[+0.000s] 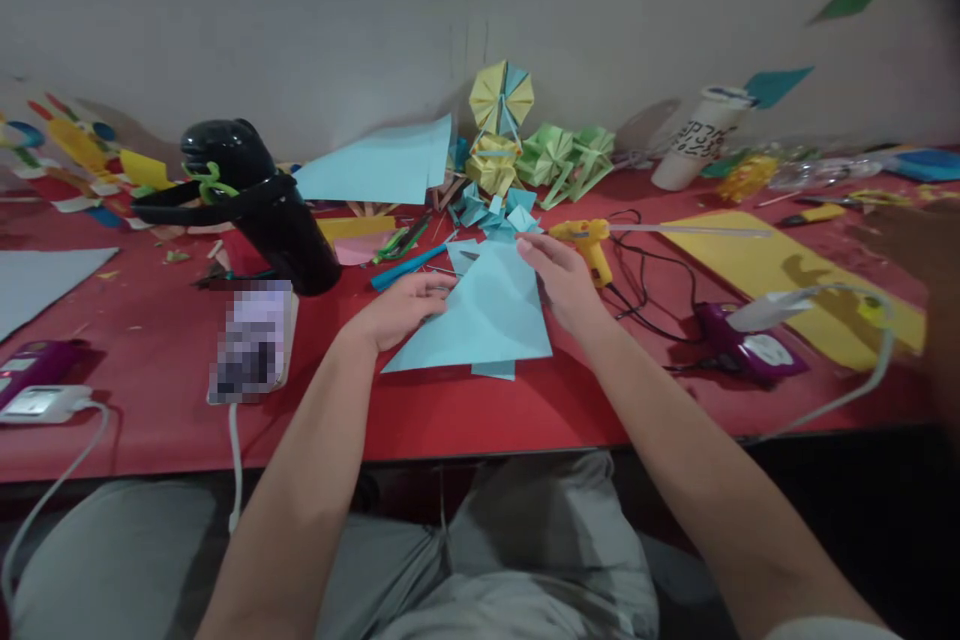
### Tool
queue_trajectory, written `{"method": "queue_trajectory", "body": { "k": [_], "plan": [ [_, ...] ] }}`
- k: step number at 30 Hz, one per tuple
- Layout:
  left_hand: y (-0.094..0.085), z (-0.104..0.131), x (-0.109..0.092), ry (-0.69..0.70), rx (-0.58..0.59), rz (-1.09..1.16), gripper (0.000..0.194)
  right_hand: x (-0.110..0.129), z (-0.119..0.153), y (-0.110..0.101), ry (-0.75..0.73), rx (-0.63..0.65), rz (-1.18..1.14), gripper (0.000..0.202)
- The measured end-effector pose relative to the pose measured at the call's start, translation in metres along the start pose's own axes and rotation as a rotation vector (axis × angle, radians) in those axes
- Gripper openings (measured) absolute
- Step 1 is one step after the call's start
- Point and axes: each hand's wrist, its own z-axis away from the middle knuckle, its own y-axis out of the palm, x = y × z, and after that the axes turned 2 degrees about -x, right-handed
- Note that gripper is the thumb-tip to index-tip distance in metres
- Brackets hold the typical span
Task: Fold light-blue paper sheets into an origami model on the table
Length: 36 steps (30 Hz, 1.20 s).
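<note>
A light blue sheet of paper (491, 315) with a slanting left edge lies near the front of the red table, over another blue piece (493, 370) that sticks out below it. My left hand (409, 308) is at the sheet's left edge, its fingers curled, with the fingertips partly hidden at the paper. At the upper right corner of the sheet, my right hand (559, 275) holds the edge between thumb and fingers. Just behind the sheet are small folded blue pieces (487, 210) and a blue pen-like stick (407, 268).
A black bottle (285, 230) and a phone (251, 340) stand and lie to the left. Right are a yellow glue gun (592, 245), its black cable, a purple power strip (754, 345) and yellow paper (795, 290). Folded paper ornaments (501, 100) are behind.
</note>
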Motion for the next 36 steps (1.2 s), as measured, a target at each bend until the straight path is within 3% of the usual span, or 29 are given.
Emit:
{"method": "queue_trajectory", "body": {
  "k": [3,7,11,16,23,29,36],
  "plan": [
    [-0.002,-0.007,0.000,0.115,-0.172,0.096,0.027,0.005,0.002,0.002,0.083,-0.033,-0.147,0.053],
    [-0.003,-0.015,0.001,0.225,-0.378,0.224,0.025,0.010,0.007,0.007,0.114,0.095,-0.185,0.046],
    [0.007,-0.016,0.002,0.226,-0.354,0.301,0.028,0.006,0.010,0.012,0.099,0.245,-0.103,0.036],
    [0.017,-0.014,0.000,0.133,-0.286,0.325,0.023,-0.001,0.009,0.011,0.080,0.188,-0.084,0.024],
    [0.005,-0.015,0.003,0.230,-0.372,0.242,0.030,-0.001,0.009,0.011,0.158,0.215,-0.099,0.019],
    [0.000,-0.010,-0.004,0.258,-0.316,0.251,0.025,-0.002,0.006,0.010,0.154,0.183,-0.234,0.022],
    [-0.005,-0.010,-0.004,0.285,-0.328,0.181,0.021,-0.001,0.004,0.009,0.167,0.146,-0.225,0.016]
  ]
}}
